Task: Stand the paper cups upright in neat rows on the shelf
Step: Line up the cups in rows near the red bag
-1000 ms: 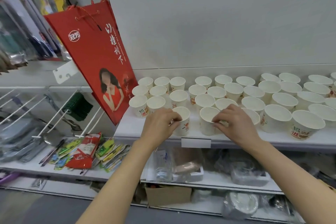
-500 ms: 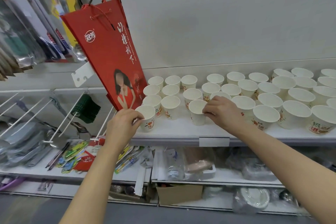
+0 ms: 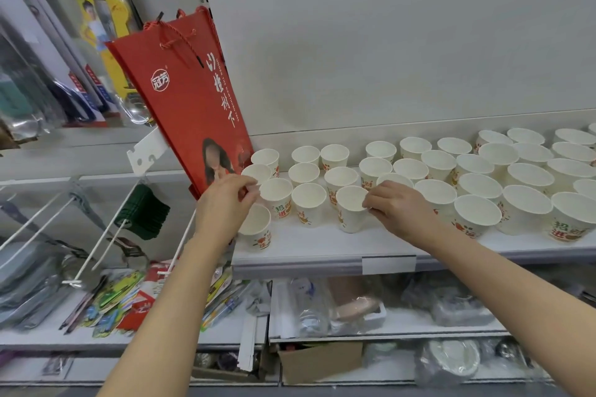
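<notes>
At the shelf (image 3: 322, 248) front, right hand (image 3: 398, 209) fingers (image 3: 371, 201) pinch the rim of an upright paper cup (image 3: 351, 208). Left hand (image 3: 222, 203) fingers pinch the rim of the leftmost front cup (image 3: 258, 229), beside a red bag (image 3: 190, 100).

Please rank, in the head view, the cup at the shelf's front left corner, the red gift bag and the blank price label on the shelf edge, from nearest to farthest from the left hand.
1. Front-left cup: directly under the left hand.
2. Red gift bag: just behind the hand, leaning leftward.
3. Blank price label: far right on the shelf's front edge.
</notes>
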A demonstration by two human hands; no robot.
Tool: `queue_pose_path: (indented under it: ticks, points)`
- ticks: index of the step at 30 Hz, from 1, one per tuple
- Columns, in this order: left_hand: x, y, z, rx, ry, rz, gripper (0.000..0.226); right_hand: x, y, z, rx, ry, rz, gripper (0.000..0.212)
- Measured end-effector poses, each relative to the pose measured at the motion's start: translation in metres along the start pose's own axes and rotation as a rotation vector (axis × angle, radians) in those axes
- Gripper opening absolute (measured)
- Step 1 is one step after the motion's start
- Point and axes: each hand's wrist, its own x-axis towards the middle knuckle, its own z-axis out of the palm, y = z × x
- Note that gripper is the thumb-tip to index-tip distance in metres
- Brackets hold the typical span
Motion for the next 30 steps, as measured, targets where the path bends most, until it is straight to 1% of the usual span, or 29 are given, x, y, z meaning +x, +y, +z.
queue_pose_path:
  ticks: [3, 5, 7, 9, 11, 13, 16, 19, 21, 23, 25, 26, 28, 30]
  points:
    - [0.031, 0.01, 0.008, 0.147, -0.149, -0.008, 0.029, 0.002, -0.003, 0.001, 0.019, -0.035, -0.021, 0.023]
    - [0.047, 0.017, 0.015, 0.294, -0.256, 0.003, 0.028, 0.003, -0.005, 0.002, 0.019, -0.042, -0.04, 0.026]
    - [0.056, 0.021, 0.019, 0.369, -0.32, 0.0, 0.032, 0.003, -0.006, 0.003, 0.021, -0.013, -0.024, 0.027]
    - [0.059, 0.019, 0.022, 0.324, -0.318, -0.01, 0.035, 0.007, -0.009, 0.002, 0.035, 0.044, 0.014, 0.03]
    - [0.058, 0.018, 0.023, 0.238, -0.292, 0.008, 0.026, 0.014, -0.016, 0.002, 0.042, 0.098, 0.028, 0.033]
    - [0.053, 0.02, 0.022, 0.179, -0.335, 0.083, 0.017, 0.026, -0.029, 0.006, 0.052, 0.105, 0.015, 0.032]
    - [0.043, 0.024, 0.024, 0.211, -0.423, 0.167, 0.021, 0.043, -0.049, 0.018, 0.028, 0.063, 0.007, 0.032]
    - [0.038, 0.021, 0.024, 0.253, -0.438, 0.187, 0.016, 0.055, -0.063, 0.03, -0.011, 0.001, 0.031, 0.033]
    - [0.035, 0.019, 0.021, 0.259, -0.45, 0.205, 0.015, 0.058, -0.066, 0.035, -0.024, -0.011, 0.035, 0.028]
    - [0.033, 0.018, 0.017, 0.192, -0.451, 0.186, 0.016, 0.057, -0.068, 0.038, -0.025, 0.001, 0.021, 0.023]
    - [0.036, 0.016, 0.012, 0.091, -0.381, 0.121, 0.018, 0.056, -0.069, 0.038, 0.005, 0.028, 0.033, 0.02]
    - [0.041, 0.015, 0.01, 0.074, -0.33, 0.087, 0.02, 0.058, -0.068, 0.037, 0.026, 0.05, 0.062, 0.019]
    - [0.056, 0.013, 0.009, 0.133, -0.276, 0.032, 0.022, 0.07, -0.065, 0.033, 0.066, 0.087, 0.154, 0.013]
    - [0.073, 0.013, 0.012, 0.228, -0.307, 0.004, 0.021, 0.089, -0.061, 0.028, 0.085, 0.068, 0.254, 0.007]
